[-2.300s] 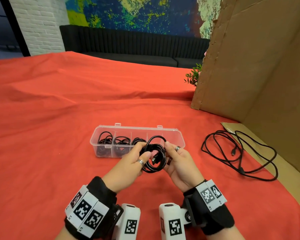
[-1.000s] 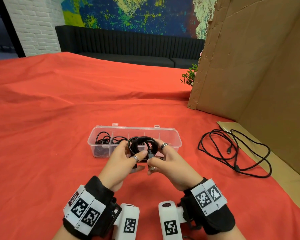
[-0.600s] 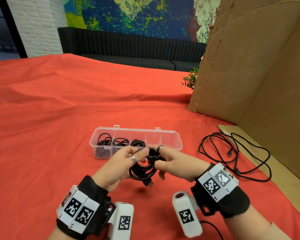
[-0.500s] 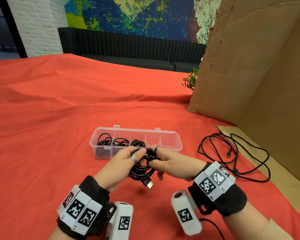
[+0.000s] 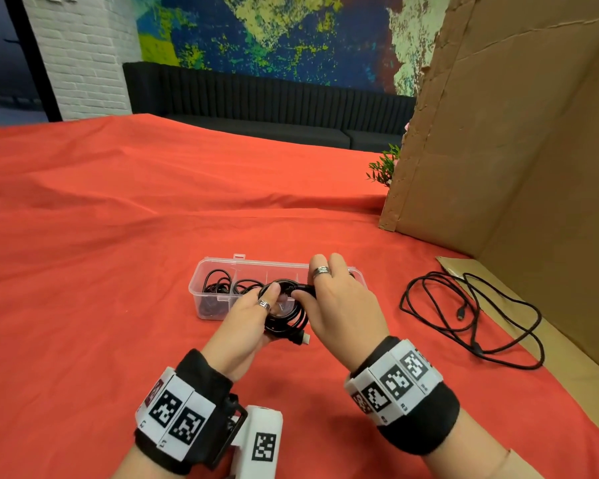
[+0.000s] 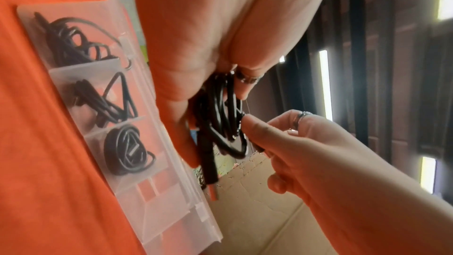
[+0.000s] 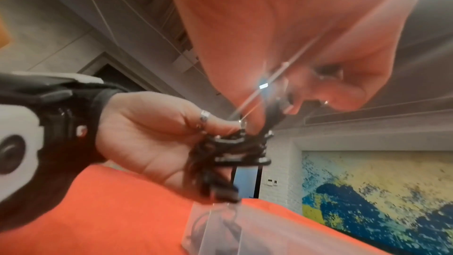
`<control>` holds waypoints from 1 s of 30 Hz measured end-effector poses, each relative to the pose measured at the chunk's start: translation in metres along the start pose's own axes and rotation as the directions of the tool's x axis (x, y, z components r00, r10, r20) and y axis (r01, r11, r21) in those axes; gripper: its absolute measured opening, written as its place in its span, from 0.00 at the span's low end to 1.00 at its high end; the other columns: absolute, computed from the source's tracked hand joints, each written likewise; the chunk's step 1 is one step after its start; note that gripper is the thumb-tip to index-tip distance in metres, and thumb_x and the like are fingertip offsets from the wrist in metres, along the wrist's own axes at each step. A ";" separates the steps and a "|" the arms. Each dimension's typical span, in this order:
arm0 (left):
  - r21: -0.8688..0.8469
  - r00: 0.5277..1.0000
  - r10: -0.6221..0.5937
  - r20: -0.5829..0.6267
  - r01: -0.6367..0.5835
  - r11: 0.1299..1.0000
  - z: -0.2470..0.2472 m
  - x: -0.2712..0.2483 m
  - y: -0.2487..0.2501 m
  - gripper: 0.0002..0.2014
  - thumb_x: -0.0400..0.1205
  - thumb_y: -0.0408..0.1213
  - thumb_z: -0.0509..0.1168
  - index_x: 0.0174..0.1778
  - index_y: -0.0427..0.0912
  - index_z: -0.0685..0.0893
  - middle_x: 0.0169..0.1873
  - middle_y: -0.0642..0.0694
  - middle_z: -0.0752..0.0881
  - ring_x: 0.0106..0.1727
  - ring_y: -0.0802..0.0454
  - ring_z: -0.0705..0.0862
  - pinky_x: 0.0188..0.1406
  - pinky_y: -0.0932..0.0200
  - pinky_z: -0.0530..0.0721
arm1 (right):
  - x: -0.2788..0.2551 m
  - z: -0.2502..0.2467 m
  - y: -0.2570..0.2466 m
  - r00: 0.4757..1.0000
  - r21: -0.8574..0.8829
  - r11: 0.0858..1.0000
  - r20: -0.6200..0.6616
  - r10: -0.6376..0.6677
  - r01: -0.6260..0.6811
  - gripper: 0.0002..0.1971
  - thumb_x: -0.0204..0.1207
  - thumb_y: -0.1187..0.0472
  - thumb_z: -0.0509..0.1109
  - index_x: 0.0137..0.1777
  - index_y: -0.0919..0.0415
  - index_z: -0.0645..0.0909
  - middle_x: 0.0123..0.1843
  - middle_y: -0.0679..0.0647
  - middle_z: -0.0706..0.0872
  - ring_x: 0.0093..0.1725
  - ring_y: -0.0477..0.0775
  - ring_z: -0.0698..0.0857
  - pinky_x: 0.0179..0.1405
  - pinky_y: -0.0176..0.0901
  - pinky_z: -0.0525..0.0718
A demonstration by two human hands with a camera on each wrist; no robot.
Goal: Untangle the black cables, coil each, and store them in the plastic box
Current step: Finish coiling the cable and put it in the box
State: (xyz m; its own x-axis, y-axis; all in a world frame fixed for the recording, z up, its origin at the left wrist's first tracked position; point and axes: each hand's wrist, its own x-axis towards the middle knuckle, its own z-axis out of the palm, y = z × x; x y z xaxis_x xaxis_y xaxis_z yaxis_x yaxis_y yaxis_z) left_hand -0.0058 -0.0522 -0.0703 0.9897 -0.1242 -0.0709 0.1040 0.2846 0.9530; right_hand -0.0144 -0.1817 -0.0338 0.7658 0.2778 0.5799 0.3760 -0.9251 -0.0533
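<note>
A coiled black cable (image 5: 286, 319) hangs between both hands just in front of the clear plastic box (image 5: 201, 281). My left hand (image 5: 256, 305) grips the coil's left side, thumb on top. My right hand (image 5: 329, 295), palm down, pinches the cable at the top of the coil, above the box's right end. A plug dangles from the bottom of the coil. In the left wrist view the coil (image 6: 220, 115) sits in my left hand (image 6: 196, 36), and the right hand (image 6: 306, 143) pinches it. Three coiled cables (image 6: 125, 148) fill the box's left compartments; the compartment beside them (image 6: 157, 191) holds nothing.
One loose black cable (image 5: 464, 316) lies spread on the red cloth to the right, next to a cardboard sheet. A tall cardboard wall (image 5: 516, 133) stands at the right, with a small green plant (image 5: 382, 167) behind its edge.
Both hands have carried the coil forward to the box. My right hand has turned palm down and now reaches over the box's right end.
</note>
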 end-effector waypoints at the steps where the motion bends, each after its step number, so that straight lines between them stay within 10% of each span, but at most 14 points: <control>1: 0.018 1.000 -0.004 -0.012 0.004 1.000 0.000 0.000 0.000 0.14 0.86 0.39 0.53 0.48 0.31 0.78 0.38 0.40 0.85 0.32 0.44 0.89 0.33 0.51 0.88 | -0.002 0.003 -0.001 1.000 0.001 1.000 -0.025 0.013 -0.013 0.23 0.63 0.53 0.80 0.43 0.58 0.68 0.36 0.53 0.76 0.27 0.56 0.81 0.14 0.35 0.56; 6: 0.022 1.000 0.008 0.015 -0.009 1.000 -0.003 -0.002 0.001 0.13 0.86 0.38 0.53 0.38 0.40 0.77 0.28 0.50 0.83 0.29 0.61 0.85 0.38 0.56 0.84 | -0.007 0.010 -0.004 0.989 0.214 0.966 0.011 0.146 -0.145 0.13 0.74 0.52 0.71 0.43 0.58 0.70 0.38 0.51 0.77 0.34 0.55 0.80 0.25 0.39 0.66; 11: -0.040 0.998 0.036 -0.054 -0.038 0.998 -0.004 -0.004 0.005 0.16 0.85 0.39 0.54 0.56 0.30 0.79 0.50 0.34 0.86 0.56 0.40 0.85 0.61 0.43 0.81 | -0.011 0.020 -0.004 0.920 0.608 0.693 0.303 0.246 -0.386 0.13 0.78 0.56 0.67 0.35 0.52 0.68 0.33 0.49 0.82 0.33 0.44 0.79 0.32 0.32 0.72; 15: -0.113 0.996 0.053 -0.072 -0.061 0.992 -0.005 -0.002 0.007 0.21 0.84 0.42 0.57 0.63 0.27 0.75 0.58 0.28 0.84 0.62 0.35 0.83 0.64 0.40 0.80 | -0.010 0.024 -0.001 0.898 0.645 0.627 0.359 0.255 -0.436 0.10 0.78 0.57 0.68 0.36 0.51 0.72 0.48 0.55 0.81 0.45 0.45 0.80 0.48 0.34 0.76; 18: -0.166 0.997 0.072 -0.039 -0.077 0.983 -0.004 -0.004 0.008 0.19 0.80 0.43 0.59 0.54 0.29 0.82 0.49 0.33 0.87 0.55 0.38 0.86 0.57 0.43 0.81 | -0.007 0.025 -0.004 0.854 0.743 0.425 0.416 0.313 -0.518 0.08 0.77 0.59 0.69 0.41 0.51 0.72 0.46 0.51 0.81 0.47 0.49 0.82 0.57 0.53 0.83; 21: -0.265 0.995 0.094 0.039 -0.080 0.961 -0.006 -0.005 0.010 0.17 0.80 0.41 0.59 0.32 0.41 0.89 0.36 0.42 0.89 0.44 0.48 0.87 0.54 0.49 0.81 | -0.004 0.023 -0.006 0.844 0.809 0.298 0.395 0.363 -0.507 0.07 0.77 0.63 0.70 0.47 0.52 0.75 0.44 0.53 0.84 0.42 0.45 0.83 0.46 0.36 0.84; 25: -0.359 0.987 0.085 0.136 -0.031 0.933 -0.013 -0.006 0.011 0.18 0.79 0.35 0.62 0.59 0.25 0.79 0.52 0.31 0.86 0.53 0.42 0.86 0.47 0.53 0.87 | -0.003 0.019 -0.010 0.838 0.842 0.194 0.422 0.346 -0.504 0.04 0.77 0.68 0.69 0.48 0.59 0.80 0.45 0.61 0.86 0.43 0.52 0.86 0.48 0.47 0.88; 30: -0.385 0.992 0.023 0.126 0.028 0.923 -0.020 -0.002 0.007 0.33 0.70 0.35 0.70 0.68 0.22 0.70 0.61 0.26 0.80 0.58 0.39 0.83 0.49 0.54 0.87 | -0.007 0.017 -0.015 0.840 0.859 0.139 0.428 0.334 -0.493 0.03 0.76 0.69 0.70 0.48 0.63 0.81 0.44 0.61 0.87 0.43 0.53 0.87 0.43 0.44 0.89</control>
State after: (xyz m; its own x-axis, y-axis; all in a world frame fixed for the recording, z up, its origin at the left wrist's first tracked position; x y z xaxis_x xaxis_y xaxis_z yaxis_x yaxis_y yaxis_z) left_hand -0.0049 -0.0311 -0.0696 0.9716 -0.2365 -0.0113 0.1610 0.6248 0.7640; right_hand -0.0162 -0.1657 -0.0507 0.9920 0.0349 0.1210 0.1224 -0.0435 -0.9915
